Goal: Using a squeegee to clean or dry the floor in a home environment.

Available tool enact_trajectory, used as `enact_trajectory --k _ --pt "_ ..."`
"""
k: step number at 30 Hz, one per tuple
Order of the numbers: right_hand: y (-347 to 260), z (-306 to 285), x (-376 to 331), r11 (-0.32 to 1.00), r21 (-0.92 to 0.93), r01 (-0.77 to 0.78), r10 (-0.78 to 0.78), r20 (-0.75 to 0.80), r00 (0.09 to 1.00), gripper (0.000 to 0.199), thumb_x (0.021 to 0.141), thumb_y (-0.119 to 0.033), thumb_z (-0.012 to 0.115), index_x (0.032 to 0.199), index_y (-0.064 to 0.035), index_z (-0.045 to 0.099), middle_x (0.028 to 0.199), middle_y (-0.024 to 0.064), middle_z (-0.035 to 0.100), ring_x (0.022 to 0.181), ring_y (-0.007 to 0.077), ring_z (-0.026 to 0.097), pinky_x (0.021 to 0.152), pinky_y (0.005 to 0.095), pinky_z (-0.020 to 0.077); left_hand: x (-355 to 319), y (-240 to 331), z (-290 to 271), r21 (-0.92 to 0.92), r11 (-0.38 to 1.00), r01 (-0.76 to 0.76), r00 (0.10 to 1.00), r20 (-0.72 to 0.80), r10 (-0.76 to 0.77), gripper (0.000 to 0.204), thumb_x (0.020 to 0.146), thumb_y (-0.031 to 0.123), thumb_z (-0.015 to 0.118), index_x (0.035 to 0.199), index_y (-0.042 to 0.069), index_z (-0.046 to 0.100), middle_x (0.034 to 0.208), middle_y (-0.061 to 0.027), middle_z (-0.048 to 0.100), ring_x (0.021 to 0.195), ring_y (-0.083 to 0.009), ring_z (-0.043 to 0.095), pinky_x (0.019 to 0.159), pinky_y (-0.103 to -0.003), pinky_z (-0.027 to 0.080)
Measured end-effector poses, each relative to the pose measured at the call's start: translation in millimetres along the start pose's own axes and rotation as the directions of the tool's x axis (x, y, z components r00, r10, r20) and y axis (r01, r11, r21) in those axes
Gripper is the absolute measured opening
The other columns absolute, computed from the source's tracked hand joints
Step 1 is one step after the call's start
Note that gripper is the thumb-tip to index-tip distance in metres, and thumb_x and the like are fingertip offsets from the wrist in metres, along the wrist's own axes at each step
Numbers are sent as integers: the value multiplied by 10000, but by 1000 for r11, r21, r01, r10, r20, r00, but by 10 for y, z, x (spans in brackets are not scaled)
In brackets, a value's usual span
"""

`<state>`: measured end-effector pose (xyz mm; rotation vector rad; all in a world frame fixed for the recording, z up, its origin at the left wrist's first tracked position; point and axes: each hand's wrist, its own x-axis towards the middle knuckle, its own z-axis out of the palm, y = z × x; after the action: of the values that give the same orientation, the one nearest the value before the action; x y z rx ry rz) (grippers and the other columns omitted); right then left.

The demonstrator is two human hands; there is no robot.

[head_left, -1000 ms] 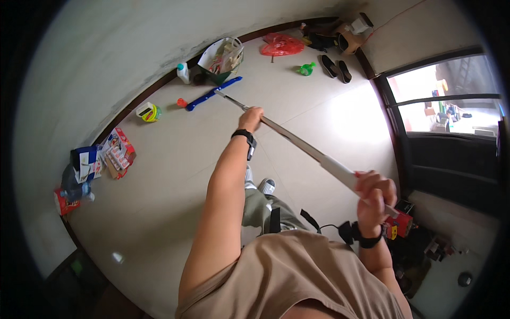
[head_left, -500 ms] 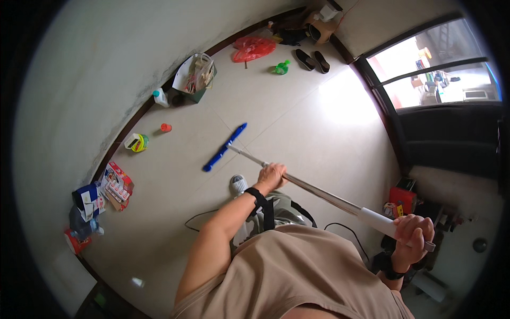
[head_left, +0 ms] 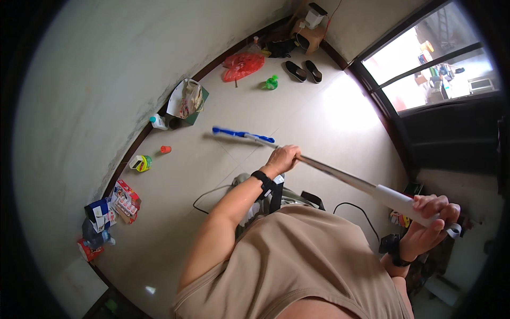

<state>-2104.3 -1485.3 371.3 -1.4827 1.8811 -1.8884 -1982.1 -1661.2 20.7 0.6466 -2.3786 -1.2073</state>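
Two hands grip one long mop. Far left, against the wall's dark skirting, lie coloured boxes and packets, then a yellow-green tape roll, a small orange cap and a white bottle beside an open bag. The mop's blue flat head rests on the pale tiled floor, roughly mid-room, well apart from the wall clutter. Its metal pole slants down to the right. The left hand, a black watch on its wrist, is closed around the pole partway along. Beyond it lie a red fan-like thing, a green bottle and a pair of black slippers. The right hand is wrapped tight around the pole's white upper grip, near a dark window frame.
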Motion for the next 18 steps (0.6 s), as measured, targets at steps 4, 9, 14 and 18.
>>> enact_trajectory --k 4,9,14,18 --pt "237 303 445 998 59 38 -41 54 998 439 725 -424 642 737 -82 367 642 69 476 599 186 546 671 347 501 570 -215 -124 -52 999 11 995 -94 -16 109 697 20 488 789 77 494 747 -123 550 742 -333 540 624 -412 440" --pt "533 848 1068 990 -8 139 -139 21 990 406 746 -390 628 757 -56 397 647 128 539 586 222 585 567 313 501 1282 -541 -530 -7 999 46 999 -5 -46 116 723 45 500 829 91 501 758 -122 574 761 -319 559 650 -397 452" --pt "840 1471 1656 990 8 139 -139 84 987 395 752 -373 629 791 -48 408 664 132 551 605 236 604 580 310 499 1880 -1077 -910 -37 996 87 995 43 -86 113 735 52 502 842 83 513 769 -125 585 759 -320 567 652 -380 454" --pt "1051 1853 1991 996 -46 82 -80 49 996 384 764 -343 644 809 -44 407 697 137 551 638 248 603 598 318 498 2348 -1455 -1053 -68 994 85 994 68 -81 95 753 52 493 832 86 534 752 -130 588 738 -316 572 633 -368 452"
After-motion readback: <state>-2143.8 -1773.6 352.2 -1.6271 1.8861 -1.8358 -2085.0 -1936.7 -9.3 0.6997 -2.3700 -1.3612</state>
